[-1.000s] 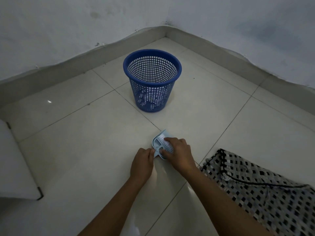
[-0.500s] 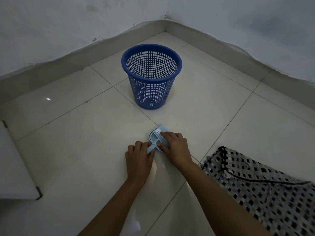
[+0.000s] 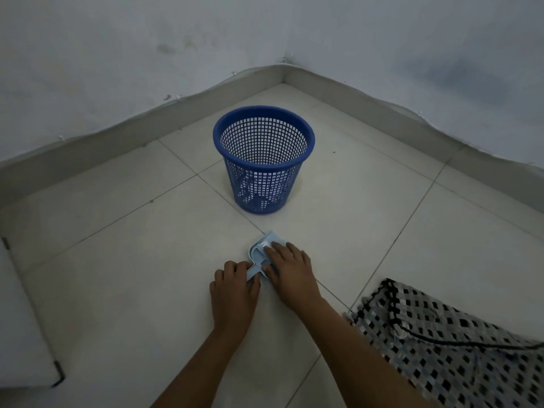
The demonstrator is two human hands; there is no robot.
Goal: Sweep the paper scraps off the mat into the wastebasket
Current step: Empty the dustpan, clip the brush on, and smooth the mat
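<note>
A small pale-blue dustpan and brush set (image 3: pixel 263 252) lies on the tiled floor just in front of me. My left hand (image 3: pixel 234 293) grips its handle end with fingers curled. My right hand (image 3: pixel 290 267) lies on top of the set, fingers pressing it down and covering most of it. A blue mesh wastebasket (image 3: pixel 263 160) stands upright a short way beyond, with pale scraps showing through its lower wall. The black-and-white checked mat (image 3: pixel 453 346) lies rumpled at the lower right.
Two walls with a grey skirting (image 3: pixel 368 98) meet in a corner behind the wastebasket. A white flat object with a dark edge (image 3: pixel 26 334) lies at the left border. Pale floor tiles (image 3: pixel 132 275) surround my hands.
My left hand has slid onto the handle end of the set and closed on it. The right hand stays on top. The view has tilted up slightly.
</note>
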